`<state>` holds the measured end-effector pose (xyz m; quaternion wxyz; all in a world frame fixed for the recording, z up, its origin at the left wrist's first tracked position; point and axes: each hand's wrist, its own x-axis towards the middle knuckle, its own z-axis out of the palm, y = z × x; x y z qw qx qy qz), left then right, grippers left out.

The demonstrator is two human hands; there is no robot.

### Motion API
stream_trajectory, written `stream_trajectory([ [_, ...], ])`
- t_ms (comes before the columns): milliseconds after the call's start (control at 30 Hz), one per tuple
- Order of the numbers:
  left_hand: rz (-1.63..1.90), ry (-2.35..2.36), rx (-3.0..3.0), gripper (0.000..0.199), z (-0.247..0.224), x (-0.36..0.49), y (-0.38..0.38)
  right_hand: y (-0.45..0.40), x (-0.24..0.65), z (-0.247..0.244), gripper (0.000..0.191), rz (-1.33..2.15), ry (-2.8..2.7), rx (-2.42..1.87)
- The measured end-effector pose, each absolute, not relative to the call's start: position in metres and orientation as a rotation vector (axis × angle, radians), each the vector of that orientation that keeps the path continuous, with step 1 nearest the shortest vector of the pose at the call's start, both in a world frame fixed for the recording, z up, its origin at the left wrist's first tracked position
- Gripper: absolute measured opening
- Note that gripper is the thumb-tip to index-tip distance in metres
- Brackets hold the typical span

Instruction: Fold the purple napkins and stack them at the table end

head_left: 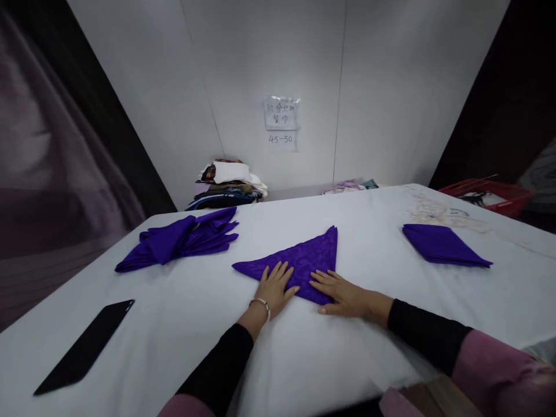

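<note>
A purple patterned cloth [299,258], folded into a triangle, lies on the white-covered table [195,336] in front of me. My left hand [278,286] rests flat on its near edge, fingers stretched out. At the cloth's lower right part, my right hand [341,292] presses down with spread fingers, its thumb on the white cover. Both palms face down. To the left is a loose heap of purple cloth [178,237]. On the right sits a flat folded purple cloth [443,244], apart from my hands.
A dark flat board [87,347] lies at the front left. Stacked clothes [228,184] stand behind the table's far edge. Pale threads [434,211] are scattered at the far right, near a red basket [490,194]. A handwritten sign [281,123] hangs on the wall.
</note>
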<state>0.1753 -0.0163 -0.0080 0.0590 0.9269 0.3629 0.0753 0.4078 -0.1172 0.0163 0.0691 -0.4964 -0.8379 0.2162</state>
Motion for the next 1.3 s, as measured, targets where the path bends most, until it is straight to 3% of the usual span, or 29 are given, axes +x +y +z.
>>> stream_trajectory([
  [233,0.128,1.133,2.776,0.059,-0.014,0.177,-0.016,-0.065,0.389,0.032,0.072,0.584,-2.444,-1.516],
  [633,0.187,1.140,2.728,0.058,-0.015,0.175,-0.018,0.020,0.423,-0.008,0.066,0.373,-2.360,-1.723],
  [1000,0.148,1.118,2.796,0.059,-0.017,0.175,-0.014,0.001,0.447,-0.012,0.079,0.243,-2.259,-1.978],
  [1300,0.065,1.141,2.787,0.061,-0.015,0.174,-0.013,0.033,0.488,-0.015,0.073,0.192,-2.108,-2.150],
])
